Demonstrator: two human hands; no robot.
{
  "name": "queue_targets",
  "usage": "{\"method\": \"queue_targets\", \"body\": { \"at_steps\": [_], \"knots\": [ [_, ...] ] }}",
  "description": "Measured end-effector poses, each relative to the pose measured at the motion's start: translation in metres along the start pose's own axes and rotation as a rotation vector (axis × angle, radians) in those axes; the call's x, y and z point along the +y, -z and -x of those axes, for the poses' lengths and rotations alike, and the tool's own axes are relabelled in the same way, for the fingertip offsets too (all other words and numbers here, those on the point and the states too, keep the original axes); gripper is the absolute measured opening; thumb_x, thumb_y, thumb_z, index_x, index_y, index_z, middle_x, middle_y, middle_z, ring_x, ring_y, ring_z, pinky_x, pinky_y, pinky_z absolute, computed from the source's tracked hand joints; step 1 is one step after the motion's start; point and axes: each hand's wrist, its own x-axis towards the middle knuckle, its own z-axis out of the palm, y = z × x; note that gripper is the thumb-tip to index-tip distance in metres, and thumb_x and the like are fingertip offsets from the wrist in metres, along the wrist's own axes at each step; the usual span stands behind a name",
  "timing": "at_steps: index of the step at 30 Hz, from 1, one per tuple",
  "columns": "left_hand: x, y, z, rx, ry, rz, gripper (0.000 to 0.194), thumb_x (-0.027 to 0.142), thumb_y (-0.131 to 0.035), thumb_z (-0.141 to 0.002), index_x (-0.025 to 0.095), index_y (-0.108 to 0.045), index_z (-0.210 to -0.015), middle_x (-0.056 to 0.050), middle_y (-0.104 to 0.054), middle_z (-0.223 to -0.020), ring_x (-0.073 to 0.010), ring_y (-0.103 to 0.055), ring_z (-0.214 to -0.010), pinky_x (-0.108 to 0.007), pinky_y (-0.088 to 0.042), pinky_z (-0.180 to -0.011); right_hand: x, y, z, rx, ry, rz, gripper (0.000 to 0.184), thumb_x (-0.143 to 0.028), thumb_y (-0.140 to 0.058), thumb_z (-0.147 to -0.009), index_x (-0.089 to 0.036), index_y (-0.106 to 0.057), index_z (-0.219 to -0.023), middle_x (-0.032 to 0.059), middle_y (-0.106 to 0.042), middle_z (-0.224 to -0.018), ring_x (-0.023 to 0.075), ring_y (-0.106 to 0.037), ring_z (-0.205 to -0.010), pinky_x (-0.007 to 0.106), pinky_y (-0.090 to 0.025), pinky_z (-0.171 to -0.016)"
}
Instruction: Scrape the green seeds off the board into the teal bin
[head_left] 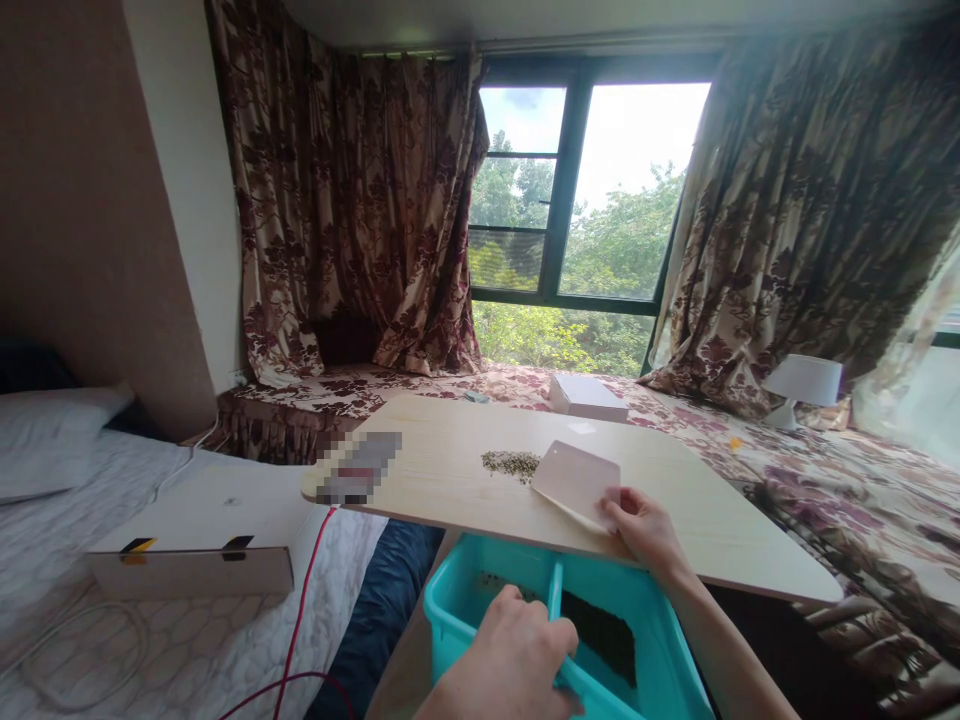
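My right hand (646,528) pinches the lower right corner of a flat white plastic scraper (574,478), tilted over the light wooden table (450,440). Its left edge is beside a small pile of speckled grains (510,465). Below the table's front edge is a turquoise divided bin (667,640). My left hand (514,640) is closed over the bin's middle divider (555,590), hiding part of it. Dark grains (600,635) lie in the right compartment. A few small grains show in the left compartment, partly covered by my hand.
On the table's left end lies a blurred-out object (360,467) with a red cable (306,590) hanging down. A white box (202,530) sits on the bed at left. Behind the table are another white box (589,396) and a lamp (802,385) on the window seat.
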Motion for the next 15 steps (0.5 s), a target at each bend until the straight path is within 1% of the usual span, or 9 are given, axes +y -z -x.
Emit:
{"method": "queue_targets", "body": {
  "at_steps": [3,7,10,12,13,15],
  "knots": [
    [-0.002,-0.001,0.000,0.007,-0.002,0.006,0.029,0.040,-0.073,-0.079,0.018,-0.068,-0.098,-0.009,-0.068,-0.097,-0.0284,-0.059,-0.099,-0.037,-0.043,-0.093,-0.003,-0.004,0.005,-0.047,0.010,0.015,0.023,-0.036,-0.064,-0.057,-0.019,-0.067,-0.071,0.0072,-0.073,-0.071,0.0238,-0.067,-0.069,0.028,-0.048,-0.051],
    [-0.004,-0.004,0.001,0.020,0.006,0.018,0.030,0.041,-0.072,-0.079,0.018,-0.068,-0.098,-0.010,-0.068,-0.097,-0.0298,-0.058,-0.100,-0.038,-0.045,-0.090,-0.013,-0.011,0.025,-0.151,-0.002,-0.043,0.023,-0.039,-0.065,-0.058,-0.018,-0.066,-0.069,0.0066,-0.071,-0.067,0.0223,-0.065,-0.067,0.028,-0.047,-0.053],
    [-0.004,-0.008,0.001,0.028,0.020,0.028,0.031,0.041,-0.073,-0.078,0.019,-0.068,-0.099,-0.009,-0.068,-0.098,-0.0310,-0.058,-0.100,-0.039,-0.046,-0.088,-0.017,-0.016,0.041,-0.248,-0.001,-0.076,0.023,-0.039,-0.066,-0.060,-0.018,-0.066,-0.069,0.0054,-0.070,-0.066,0.0198,-0.063,-0.063,0.027,-0.046,-0.050],
    [-0.006,-0.011,0.000,0.034,0.026,0.036,0.031,0.042,-0.072,-0.078,0.020,-0.068,-0.099,-0.009,-0.068,-0.097,-0.0310,-0.058,-0.099,-0.039,-0.046,-0.087,-0.019,-0.016,0.047,-0.312,-0.006,-0.080,0.024,-0.040,-0.067,-0.061,-0.018,-0.067,-0.070,0.0047,-0.070,-0.065,0.0180,-0.061,-0.059,0.025,-0.044,-0.047],
    [-0.007,-0.011,0.000,0.037,0.028,0.040,0.030,0.042,-0.072,-0.078,0.020,-0.068,-0.098,-0.009,-0.068,-0.097,-0.0306,-0.059,-0.098,-0.039,-0.046,-0.086,-0.019,-0.015,0.047,-0.325,-0.010,-0.083,0.024,-0.040,-0.068,-0.061,-0.018,-0.067,-0.070,0.0046,-0.070,-0.066,0.0172,-0.060,-0.058,0.025,-0.043,-0.046],
    [-0.012,-0.011,0.002,0.044,0.033,0.053,0.029,0.043,-0.071,-0.078,0.022,-0.067,-0.097,-0.007,-0.068,-0.096,-0.0293,-0.059,-0.096,-0.038,-0.046,-0.086,-0.020,-0.008,0.043,-0.290,-0.014,-0.101,0.027,-0.041,-0.070,-0.060,-0.017,-0.068,-0.072,0.0049,-0.070,-0.067,0.0164,-0.059,-0.057,0.025,-0.043,-0.046]
  ]
}}
